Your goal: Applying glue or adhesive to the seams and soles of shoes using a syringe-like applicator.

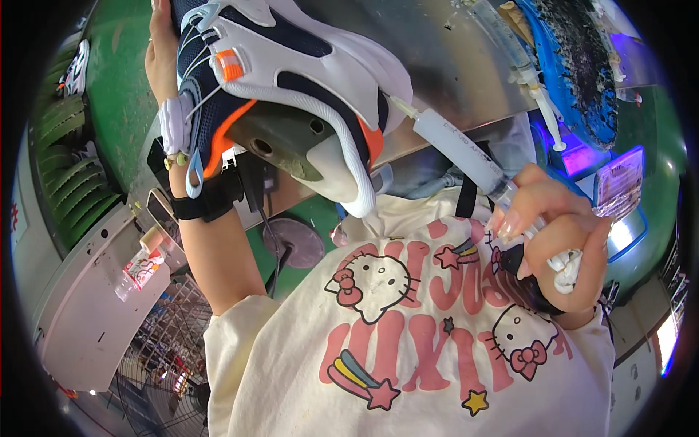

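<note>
A white and navy sneaker [320, 54] with orange accents is held up, tilted, at the top of the head view. Inside its opening sits a grey-green shoe last [277, 142] with two holes. My left hand [162, 62] grips the shoe from its left side; part of the fingers is hidden behind it. My right hand [557, 233] is closed around a clear syringe [459, 153] filled with whitish fluid. The syringe's pale nozzle touches or nearly touches the shoe's edge, by the navy and white panels. A crumpled white wad [564, 269] is tucked in my right palm.
A metal worktop [459, 58] lies beyond the shoe. On it are a second syringe [502, 36] and a blue tray [557, 65] with dark crusted filling. Purple-lit equipment [619, 182] stands at right. A bottle [142, 273], a fan [160, 364] and green racks [73, 167] are at left.
</note>
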The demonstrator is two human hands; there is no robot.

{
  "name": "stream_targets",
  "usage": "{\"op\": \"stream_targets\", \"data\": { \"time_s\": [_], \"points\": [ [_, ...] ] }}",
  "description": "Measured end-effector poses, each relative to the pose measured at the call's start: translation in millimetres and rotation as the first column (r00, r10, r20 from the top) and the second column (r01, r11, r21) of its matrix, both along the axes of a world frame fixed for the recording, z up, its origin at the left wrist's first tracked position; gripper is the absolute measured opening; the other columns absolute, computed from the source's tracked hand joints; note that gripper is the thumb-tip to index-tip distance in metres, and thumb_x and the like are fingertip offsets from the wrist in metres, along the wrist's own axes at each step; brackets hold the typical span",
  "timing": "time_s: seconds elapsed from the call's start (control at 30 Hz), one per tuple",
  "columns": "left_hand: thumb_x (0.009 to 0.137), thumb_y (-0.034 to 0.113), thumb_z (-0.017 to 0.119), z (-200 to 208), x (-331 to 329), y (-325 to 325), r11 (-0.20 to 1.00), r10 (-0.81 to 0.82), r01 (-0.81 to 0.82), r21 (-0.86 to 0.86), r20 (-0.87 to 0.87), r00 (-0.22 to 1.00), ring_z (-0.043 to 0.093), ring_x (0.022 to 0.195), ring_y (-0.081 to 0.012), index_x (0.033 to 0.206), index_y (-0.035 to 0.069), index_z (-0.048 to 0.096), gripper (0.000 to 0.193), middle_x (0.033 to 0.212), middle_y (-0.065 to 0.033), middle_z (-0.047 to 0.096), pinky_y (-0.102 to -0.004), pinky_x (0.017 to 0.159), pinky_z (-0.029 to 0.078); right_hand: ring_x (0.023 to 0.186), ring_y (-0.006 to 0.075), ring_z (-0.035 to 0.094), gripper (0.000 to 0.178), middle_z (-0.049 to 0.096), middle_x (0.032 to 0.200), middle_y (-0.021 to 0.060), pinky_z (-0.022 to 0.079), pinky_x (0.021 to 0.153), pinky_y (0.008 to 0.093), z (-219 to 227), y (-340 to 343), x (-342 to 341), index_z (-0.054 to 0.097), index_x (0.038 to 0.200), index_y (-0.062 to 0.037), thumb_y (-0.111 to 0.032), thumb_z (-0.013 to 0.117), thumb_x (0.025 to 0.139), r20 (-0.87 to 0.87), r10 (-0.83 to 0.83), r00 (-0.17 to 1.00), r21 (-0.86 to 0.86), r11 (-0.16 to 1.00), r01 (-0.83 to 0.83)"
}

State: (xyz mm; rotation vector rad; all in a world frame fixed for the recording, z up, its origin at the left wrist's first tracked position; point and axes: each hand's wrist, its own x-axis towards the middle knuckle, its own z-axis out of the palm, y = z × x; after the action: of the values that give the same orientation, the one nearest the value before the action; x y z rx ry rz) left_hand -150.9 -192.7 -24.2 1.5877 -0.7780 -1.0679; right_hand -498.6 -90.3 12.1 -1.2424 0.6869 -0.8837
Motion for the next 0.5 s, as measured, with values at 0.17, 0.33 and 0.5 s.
{"op": "stream_targets", "data": {
  "time_s": [0.17,0.33,0.5],
  "points": [
    [0.085,0.049,0.051,-2.2,0.6,4.6,0.998,0.026,-0.023,0.062,-0.057,0.998,0.062,0.084,-0.0261,0.098,0.002,0.06,0.05,0.092,-0.013,0.064,-0.0366,0.076,0.052,0.066,0.0229,0.049,0.062,0.055,0.083,0.0148,0.043,0.068,0.0353,-5.9,-3.5,-0.8,0.047,0.058,-0.0085,-0.035,0.006,0.097,0.007,0.033,0.999,-0.041,0.999,-0.033],
    [0.091,0.031,0.052,-14.3,14.2,10.7,0.989,-0.119,0.079,-0.126,-0.347,0.93,0.065,0.074,-0.0226,0.099,-0.006,0.055,0.038,0.086,-0.0148,0.064,-0.0306,0.066,0.056,0.067,0.0227,0.049,0.058,0.054,0.087,0.0177,0.043,0.07,0.0353,-9.8,-6.3,8.5,0.048,0.061,-0.0062,-0.033,0.012,0.097,0.034,-0.022,0.999,-0.018,1.0,0.023],
    [0.092,0.024,0.048,1.8,5.7,54.9,0.969,0.246,-0.241,-0.052,0.16,0.956,0.061,0.082,-0.0172,0.106,-0.002,0.056,0.031,0.095,-0.0098,0.062,-0.0293,0.072,0.051,0.07,0.0231,0.05,0.044,0.053,0.091,0.0233,0.044,0.069,0.033,-8.3,-9.2,15.7,0.051,0.072,-0.0006,-0.026,0.024,0.097,0.111,-0.049,0.993,-0.05,0.997,0.055]
  ]
}}
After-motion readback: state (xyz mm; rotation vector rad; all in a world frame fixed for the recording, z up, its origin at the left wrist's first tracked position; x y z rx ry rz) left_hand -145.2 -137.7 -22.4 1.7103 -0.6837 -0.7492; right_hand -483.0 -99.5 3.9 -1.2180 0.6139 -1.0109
